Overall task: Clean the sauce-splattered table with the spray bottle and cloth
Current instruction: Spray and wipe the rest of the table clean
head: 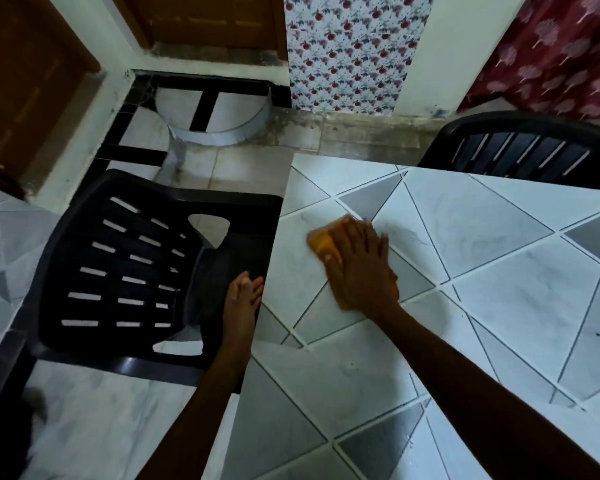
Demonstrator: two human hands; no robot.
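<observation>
The fingers [359, 237] of my right hand [361, 271] lie straight and spread, pressing the orange cloth [321, 243] flat onto the tiled surface [506, 306] near its left edge. My left hand [242, 301] rests relaxed on that edge, holding nothing, beside a black chair [125, 265].

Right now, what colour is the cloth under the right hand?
The cloth is orange; head view shows it.

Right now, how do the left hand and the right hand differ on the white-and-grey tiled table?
The right hand lies flat, fingers spread, pressing the orange cloth onto the table; the left hand holds no cloth. The right hand is well in from the edges; the left hand rests at the table's left edge, beside the black slatted plastic chair. Both hands are open.
</observation>
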